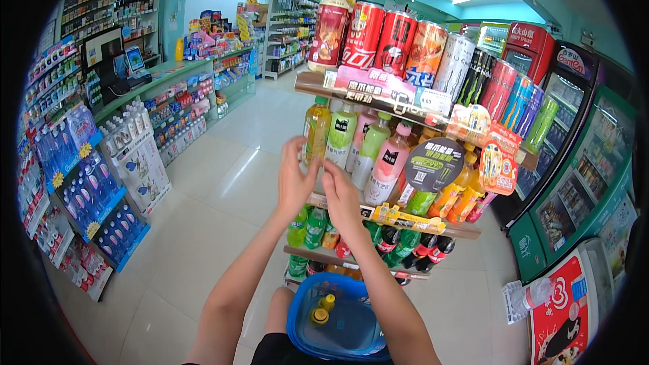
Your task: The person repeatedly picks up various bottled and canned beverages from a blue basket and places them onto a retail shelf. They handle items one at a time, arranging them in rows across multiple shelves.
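A yellow drink bottle (317, 124) with a green cap stands at the left end of the rack's second shelf. My left hand (295, 177) is around its lower part, fingers along the left side and thumb in front. Close beside it, my right hand (340, 193) has its fingertips near the bottle's base; whether they touch it is unclear. To the right are sparkling drink bottles (387, 165) with green or pink caps. Below my forearms, a blue plastic basket (299, 337) rests by my legs, containing two yellow-capped items (320, 316).
Drink cans (381, 43) line the top shelf, above a hanging round sign (435, 164). Soda bottles (315, 228) fill a lower shelf. At left are a water-bottle display (91, 182) and the counter (152, 83). Glass-door fridges (573, 177) and a red freezer (560, 314) stand at right.
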`<state>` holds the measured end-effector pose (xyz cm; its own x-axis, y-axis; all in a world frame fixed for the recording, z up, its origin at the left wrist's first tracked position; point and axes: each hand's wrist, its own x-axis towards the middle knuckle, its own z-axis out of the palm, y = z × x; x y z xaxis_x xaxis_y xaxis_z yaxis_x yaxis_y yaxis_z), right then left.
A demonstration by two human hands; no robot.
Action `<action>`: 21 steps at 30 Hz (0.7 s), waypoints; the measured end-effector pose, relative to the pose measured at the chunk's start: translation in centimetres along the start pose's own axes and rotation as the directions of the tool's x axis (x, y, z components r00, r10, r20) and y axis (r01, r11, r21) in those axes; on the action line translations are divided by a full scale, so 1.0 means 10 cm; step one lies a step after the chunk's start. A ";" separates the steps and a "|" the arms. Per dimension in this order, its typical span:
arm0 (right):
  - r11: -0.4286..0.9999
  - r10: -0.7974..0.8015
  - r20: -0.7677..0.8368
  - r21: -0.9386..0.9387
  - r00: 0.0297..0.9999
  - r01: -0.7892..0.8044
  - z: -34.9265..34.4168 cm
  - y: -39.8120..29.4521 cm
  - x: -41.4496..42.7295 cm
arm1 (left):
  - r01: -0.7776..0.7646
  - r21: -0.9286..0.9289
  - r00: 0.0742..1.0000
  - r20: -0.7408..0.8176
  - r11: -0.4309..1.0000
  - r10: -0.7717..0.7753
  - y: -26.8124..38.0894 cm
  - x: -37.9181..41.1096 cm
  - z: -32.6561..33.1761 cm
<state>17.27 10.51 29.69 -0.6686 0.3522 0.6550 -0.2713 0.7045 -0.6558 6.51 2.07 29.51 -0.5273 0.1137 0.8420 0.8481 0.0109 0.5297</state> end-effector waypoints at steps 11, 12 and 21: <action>0.986 0.121 0.116 0.101 0.986 -0.133 0.45 0.20 0.63 | 0.209 0.159 0.957 0.169 0.965 -0.235 -0.97 0.61 0.38; 0.984 0.120 0.130 0.116 0.984 -0.135 0.44 0.17 0.61 | 0.216 0.184 0.950 0.188 0.959 -0.250 -0.98 0.62 0.37; 0.992 0.085 0.076 0.092 0.994 -0.091 0.56 0.19 0.40 | 0.321 0.039 0.941 0.098 0.946 -0.324 -0.77 0.37 0.23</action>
<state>10.22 9.81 28.95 -0.7398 0.3627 0.5667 -0.2713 0.6099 -0.7446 -1.89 4.66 28.33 -0.7657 0.2004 0.6111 0.6351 0.0858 0.7676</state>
